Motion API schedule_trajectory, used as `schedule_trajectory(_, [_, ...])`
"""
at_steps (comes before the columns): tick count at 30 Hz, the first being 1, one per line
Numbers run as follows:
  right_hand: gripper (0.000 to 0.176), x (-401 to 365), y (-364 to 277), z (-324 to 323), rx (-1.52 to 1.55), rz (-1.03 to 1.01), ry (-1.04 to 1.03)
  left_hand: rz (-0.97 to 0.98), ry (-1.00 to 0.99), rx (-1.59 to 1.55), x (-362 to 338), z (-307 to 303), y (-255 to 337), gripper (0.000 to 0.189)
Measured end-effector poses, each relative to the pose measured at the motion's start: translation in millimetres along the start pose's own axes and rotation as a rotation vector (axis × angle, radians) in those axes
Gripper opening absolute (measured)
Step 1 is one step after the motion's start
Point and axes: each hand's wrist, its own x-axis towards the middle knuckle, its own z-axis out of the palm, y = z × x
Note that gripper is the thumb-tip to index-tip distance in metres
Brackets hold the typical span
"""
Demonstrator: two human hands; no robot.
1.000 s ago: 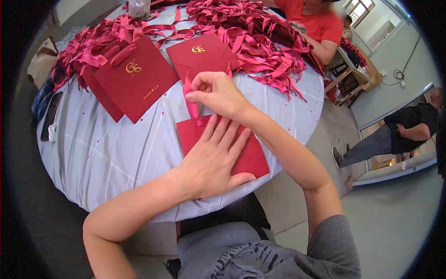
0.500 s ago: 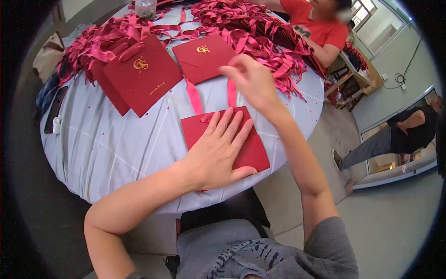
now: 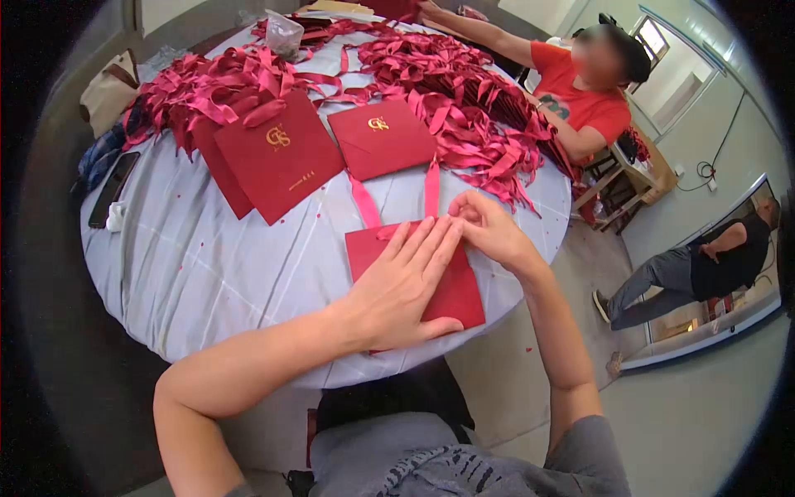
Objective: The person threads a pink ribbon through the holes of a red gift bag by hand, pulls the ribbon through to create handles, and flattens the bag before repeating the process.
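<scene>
A red paper gift bag lies flat at the near edge of the table. My left hand rests on it, palm down with fingers stretched out. Close by the bag's upper right corner, my right hand has thumb and fingers pinched together beside my left fingertips; what they hold, if anything, is too small to make out. Two pink ribbons run between this bag and another red bag with a gold emblem. A larger red bag with gold print lies to the left, partly over another one.
Heaps of pink ribbons and stacked red bags cover the table's far side. A phone lies at the left edge. A person in a red shirt reaches across the far right. Another person stands at right.
My right hand has come down from above the far bag to the near bag's upper right corner, and its fingers have closed. My left hand stays flat on the bag. The view has shifted slightly.
</scene>
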Motion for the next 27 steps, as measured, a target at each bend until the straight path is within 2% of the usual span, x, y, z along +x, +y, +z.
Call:
schedule_trajectory(3, [0.018, -6, -30, -15, 0.153, 0.100, -0.005, 0.024, 0.113, -0.071, 3, -7, 4, 0.102])
schedule_trajectory(4, [0.021, -10, -50, -24, 0.033, 0.069, 0.086, 0.044, 0.196, -0.112, 5, -11, 3, 0.098])
schedule_trajectory(6, [0.020, -10, -73, -41, -0.032, -0.191, 0.319, 0.088, 0.357, -0.147, 7, -20, -3, 0.092])
schedule_trajectory(7, [0.018, -14, -90, -51, -0.115, -0.291, 0.335, 0.056, 0.405, -0.194, 6, -26, -3, 0.083])
schedule_trajectory(8, [0.018, -23, -116, -48, -0.159, -0.292, 0.376, -0.016, 0.429, -0.346, 4, -23, -11, 0.077])
schedule_trajectory(9, [0.019, -31, -142, -38, -0.436, -0.297, 0.421, -0.084, 0.449, -0.500, 5, -18, -17, 0.072])
schedule_trajectory(10, [0.020, -34, -157, -27, -0.715, -0.292, 0.466, -0.275, 0.522, -0.772, 11, -19, -14, 0.057])
schedule_trajectory(11, [0.023, -26, -151, -16, -0.835, -0.605, 0.498, -0.382, 0.518, -1.075, 12, -18, -23, 0.055])
schedule_trajectory(12, [0.021, -24, -156, 5, -0.813, -0.522, 0.451, -0.493, 0.498, -1.378, 12, -17, -36, 0.055])
schedule_trajectory(13, [0.016, -15, -154, 23, -0.869, -0.494, 0.377, -0.644, 0.504, -1.447, 13, -18, -46, 0.062])
schedule_trajectory(15, [0.017, 15, -135, 54, -0.778, -0.489, 0.190, -0.792, 0.548, -1.640, 17, -28, -49, 0.058])
schedule_trajectory(17, [0.020, 44, -101, 67, -0.571, -0.509, 0.097, -0.726, 0.664, -1.490, 16, -11, -83, 0.050])
schedule_trajectory(18, [0.020, 50, -98, 64, -0.453, -0.538, 0.075, -0.767, 0.612, -1.508, 14, -11, -91, 0.048])
schedule_trajectory(19, [0.019, 50, -93, 55, -0.384, -0.433, 0.111, -0.810, 0.568, -1.530, 10, -8, -95, 0.047])
schedule_trajectory(20, [0.018, 52, -85, 42, -0.374, -0.468, 0.213, -0.747, 0.589, -1.200, 12, -12, -89, 0.039])
schedule_trajectory(21, [0.018, 54, -77, 26, -0.363, -0.499, 0.312, -0.744, 0.588, -1.210, 14, -13, -84, 0.039])
schedule_trajectory(23, [0.014, 62, -48, -13, -0.210, -0.414, 0.428, -0.847, 0.645, -1.108, 15, -13, -77, 0.038])
schedule_trajectory(24, [0.012, 59, -43, -28, -0.168, -0.318, 0.501, -0.887, 0.628, -0.959, 13, -11, -77, 0.033])
schedule_trajectory(26, [0.012, 60, -11, -57, -0.391, -0.224, 0.588, -0.897, 0.556, -0.891, 10, -14, -76, 0.031])
schedule_trajectory(27, [0.013, 58, 1, -64, -0.398, -0.236, 0.576, -0.898, 0.484, -0.822, 9, -14, -77, 0.033])
